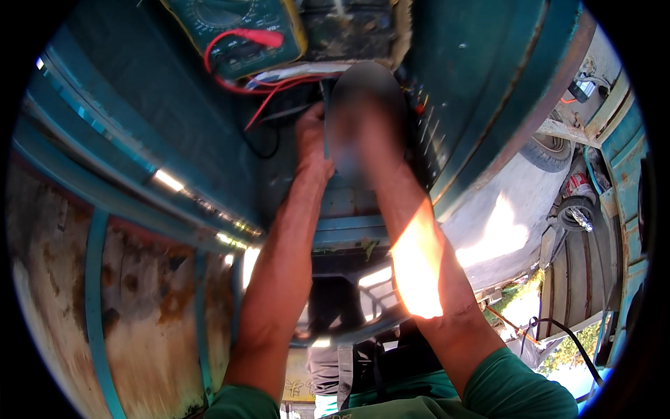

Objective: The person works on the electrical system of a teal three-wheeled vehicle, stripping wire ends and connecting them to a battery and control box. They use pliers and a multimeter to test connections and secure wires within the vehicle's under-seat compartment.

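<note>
Two short green sleeves point(520, 384) lie nearest, at the lower edge. Beyond them the left forearm point(279, 258) and right forearm point(415, 251) run forward and converge, the right crossed by hard sunlight. Both wrists reach into a recess between green metal walls point(464, 84).

The left hand point(312, 140) is turned inward, thumb side up, its fingers bent toward a narrow blue-green strip point(326, 126). Whether the fingers pinch the strip or only rest against it cannot be told. The right hand point(366, 129) sits just beside it under a heavy blur; its fingers, and anything within them, cannot be made out.

The strip stands roughly upright between the hands, its right side lost in the blur. Judged by its thin edge, it should be light and stiff, possibly sharp; a hold along the long side, clear of the corners, seems soundest.

Past the hands, a multimeter point(262, 59) with a yellow rim lies at upper left, a flexible red lead point(208, 59) looped over its face. It appears rigid, light and knock-sensitive; grasp by the rim.

Farther off, at right, a tyre point(548, 155) rests on pale ground point(481, 223).
</note>
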`<state>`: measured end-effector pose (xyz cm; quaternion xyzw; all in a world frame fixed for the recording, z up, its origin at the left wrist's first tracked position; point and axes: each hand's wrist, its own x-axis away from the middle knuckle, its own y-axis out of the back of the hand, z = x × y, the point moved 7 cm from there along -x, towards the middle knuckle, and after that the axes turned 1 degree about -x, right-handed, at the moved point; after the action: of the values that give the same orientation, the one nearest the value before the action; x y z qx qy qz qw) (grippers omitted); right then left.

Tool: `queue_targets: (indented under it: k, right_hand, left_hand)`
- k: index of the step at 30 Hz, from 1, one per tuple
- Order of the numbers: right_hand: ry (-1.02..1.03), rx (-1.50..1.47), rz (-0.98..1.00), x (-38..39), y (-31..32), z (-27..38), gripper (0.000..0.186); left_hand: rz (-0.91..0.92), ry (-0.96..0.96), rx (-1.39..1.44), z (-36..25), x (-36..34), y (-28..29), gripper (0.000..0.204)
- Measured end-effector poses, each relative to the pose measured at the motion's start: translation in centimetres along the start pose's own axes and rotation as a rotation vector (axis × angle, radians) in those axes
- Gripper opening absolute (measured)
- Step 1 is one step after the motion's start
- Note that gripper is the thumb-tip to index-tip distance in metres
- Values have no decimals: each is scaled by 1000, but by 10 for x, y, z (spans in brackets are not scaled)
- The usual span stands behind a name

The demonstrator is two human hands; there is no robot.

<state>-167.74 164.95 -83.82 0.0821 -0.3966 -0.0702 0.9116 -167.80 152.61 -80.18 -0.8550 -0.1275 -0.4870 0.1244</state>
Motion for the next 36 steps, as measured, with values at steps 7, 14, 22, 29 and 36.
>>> queue_targets:
  k: [7, 14, 22, 29, 36]
  right_hand:
    - [-136, 175, -46, 3, 1, 7, 32]
    - [-131, 236, 2, 3, 0, 7, 35]
    - [-58, 252, -18, 7, -1, 14, 37]
    - [-83, 245, -31, 2, 0, 1, 35]
    - [-356, -263, -227, 16, -1, 25, 37]
  left_hand:
    - [-34, -52, -16, -1, 0, -2, 10]
    - [-26, -147, -2, 3, -4, -2, 9]
    - [-20, -153, -30, -6, 4, -1, 11]
    - [-41, -87, -33, 2, 1, 2, 12]
    - [-26, -46, 43, -8, 8, -6, 14]
